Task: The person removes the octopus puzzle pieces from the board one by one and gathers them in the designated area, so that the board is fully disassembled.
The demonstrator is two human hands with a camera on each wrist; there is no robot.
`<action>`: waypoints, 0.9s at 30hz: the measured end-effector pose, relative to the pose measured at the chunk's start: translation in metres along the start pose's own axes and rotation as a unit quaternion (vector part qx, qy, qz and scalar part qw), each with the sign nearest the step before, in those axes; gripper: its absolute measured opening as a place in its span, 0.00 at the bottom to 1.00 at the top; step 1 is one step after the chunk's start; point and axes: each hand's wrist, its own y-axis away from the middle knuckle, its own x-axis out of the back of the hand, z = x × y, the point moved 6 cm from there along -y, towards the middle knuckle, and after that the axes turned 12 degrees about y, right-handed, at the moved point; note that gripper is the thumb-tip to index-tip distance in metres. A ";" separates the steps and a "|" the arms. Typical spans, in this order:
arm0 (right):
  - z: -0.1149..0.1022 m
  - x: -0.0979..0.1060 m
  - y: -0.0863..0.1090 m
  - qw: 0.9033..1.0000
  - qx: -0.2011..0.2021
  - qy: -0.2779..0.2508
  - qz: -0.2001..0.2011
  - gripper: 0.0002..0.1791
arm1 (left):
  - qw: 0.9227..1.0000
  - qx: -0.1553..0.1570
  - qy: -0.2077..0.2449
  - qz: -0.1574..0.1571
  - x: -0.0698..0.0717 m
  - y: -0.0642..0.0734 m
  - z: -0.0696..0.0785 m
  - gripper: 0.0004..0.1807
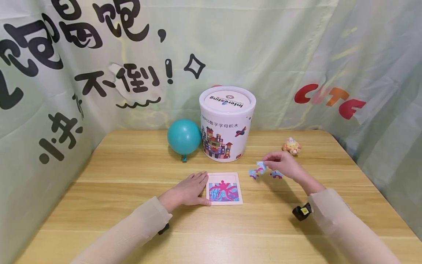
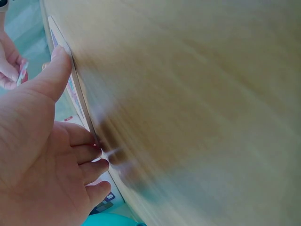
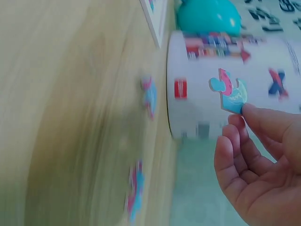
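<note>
Balloon [image 1: 184, 136], teal and knotted at its base, sits toward the back of a wooden bench [image 1: 132, 176]. Nearer, the person's left hand [image 1: 188, 190] lies with fingers extended, touching the left edge of a square, pale jigsaw tray [image 1: 224, 177]. Joined pieces showing a pink octopus [image 1: 225, 191] fill the tray's lower part. Behind stands a white building-block bucket [image 1: 226, 124], just beside the balloon. Right of the tray, one loose jigsaw piece [image 1: 253, 174] lies flat. Above the bench, the right hand [image 1: 284, 165] pinches a blue-and-pink jigsaw piece [image 3: 230, 96] between thumb and finger. Another loose piece [image 1: 276, 174] lies beneath that hand; a small figurine [image 1: 291, 146] sits behind it.
</note>
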 end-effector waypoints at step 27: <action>0.113 0.049 0.040 0.988 -0.149 0.043 -0.018 0.15 | 1.000 0.002 0.005 -0.002 -0.001 0.002 0.000 0.50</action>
